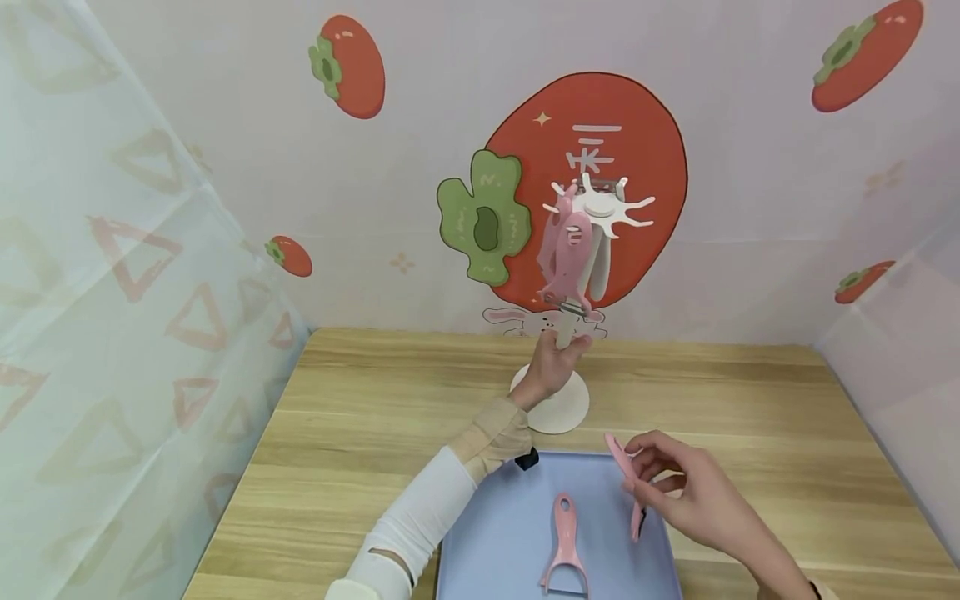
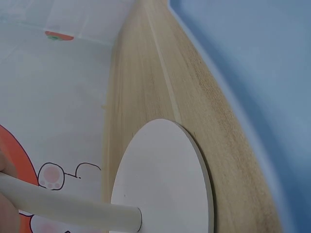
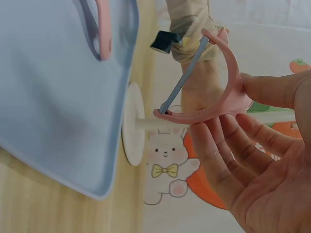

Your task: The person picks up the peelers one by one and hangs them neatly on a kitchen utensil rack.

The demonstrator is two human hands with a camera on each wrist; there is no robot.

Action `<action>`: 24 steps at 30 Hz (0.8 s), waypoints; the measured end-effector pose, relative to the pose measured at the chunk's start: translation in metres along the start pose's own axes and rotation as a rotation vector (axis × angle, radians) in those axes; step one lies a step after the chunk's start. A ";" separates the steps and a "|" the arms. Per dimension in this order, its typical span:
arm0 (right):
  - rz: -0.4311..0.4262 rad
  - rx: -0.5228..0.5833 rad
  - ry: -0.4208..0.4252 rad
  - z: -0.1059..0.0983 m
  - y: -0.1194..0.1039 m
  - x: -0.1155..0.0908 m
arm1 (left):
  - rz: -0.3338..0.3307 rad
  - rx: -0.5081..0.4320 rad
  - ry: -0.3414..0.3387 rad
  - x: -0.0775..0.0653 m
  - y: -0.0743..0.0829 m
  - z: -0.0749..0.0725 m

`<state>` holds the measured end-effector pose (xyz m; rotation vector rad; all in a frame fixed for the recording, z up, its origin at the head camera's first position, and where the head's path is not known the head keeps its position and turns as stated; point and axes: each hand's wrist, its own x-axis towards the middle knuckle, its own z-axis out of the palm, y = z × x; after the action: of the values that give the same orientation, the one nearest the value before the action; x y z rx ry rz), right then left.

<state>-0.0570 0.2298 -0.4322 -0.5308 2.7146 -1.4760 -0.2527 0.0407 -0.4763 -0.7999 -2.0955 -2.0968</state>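
Observation:
My left hand (image 1: 553, 367) grips the white pole (image 2: 73, 206) of an upright utensil stand, above its round base (image 1: 567, 410). At the top of the stand is a white ring of hooks (image 1: 600, 205). A pink peeler (image 1: 573, 254) hangs there, blade end down, among other pink and white utensils that partly hide one another. Above the tray's right side, my right hand (image 1: 697, 492) pinches another pink peeler (image 1: 622, 459) between thumb and fingers. Its Y-shaped head (image 3: 234, 73) and metal blade show in the right wrist view. A third pink peeler (image 1: 566, 533) lies on the blue tray (image 1: 491, 542).
The tray sits at the near side of a wooden table (image 1: 360, 417), just in front of the stand's base. Behind the stand rises a wall covering (image 1: 225, 108) printed with persimmons. A small black object (image 1: 527, 458) is at the left wrist.

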 end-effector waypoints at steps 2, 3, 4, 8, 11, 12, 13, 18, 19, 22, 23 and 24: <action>-0.023 -0.007 0.023 -0.004 -0.001 0.002 | 0.004 -0.003 0.000 0.000 0.000 0.000; -0.036 -0.006 0.038 -0.005 -0.002 0.002 | 0.003 0.001 0.002 0.000 0.000 -0.001; -0.048 0.000 0.053 -0.006 -0.002 0.003 | 0.001 0.003 0.004 0.000 0.001 -0.001; -0.107 0.034 0.120 -0.010 -0.004 0.008 | -0.004 0.008 0.010 0.001 0.002 -0.001; -0.150 0.052 0.154 -0.012 -0.006 0.011 | -0.008 -0.002 0.005 0.001 0.002 -0.001; -0.165 0.052 0.161 -0.012 -0.006 0.012 | -0.009 -0.008 0.003 0.001 0.002 -0.001; -0.178 0.046 0.166 -0.013 -0.006 0.012 | -0.010 -0.011 0.005 0.001 0.002 0.000; -0.196 0.023 0.175 -0.019 -0.006 0.016 | -0.006 -0.017 0.027 0.001 -0.001 0.000; -0.204 0.022 0.179 -0.020 -0.006 0.016 | -0.006 -0.017 0.030 0.000 -0.001 0.000; -0.240 0.053 0.198 -0.024 -0.007 0.018 | 0.001 -0.016 0.027 0.000 -0.001 0.001; -0.263 0.064 0.205 -0.025 -0.007 0.018 | 0.003 -0.012 0.026 0.000 -0.001 0.001; -0.288 0.078 0.212 -0.026 -0.008 0.019 | 0.004 -0.010 0.023 0.000 -0.001 0.001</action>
<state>-0.0770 0.2416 -0.4086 -0.8375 2.8148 -1.7915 -0.2525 0.0419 -0.4771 -0.7772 -2.0714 -2.1059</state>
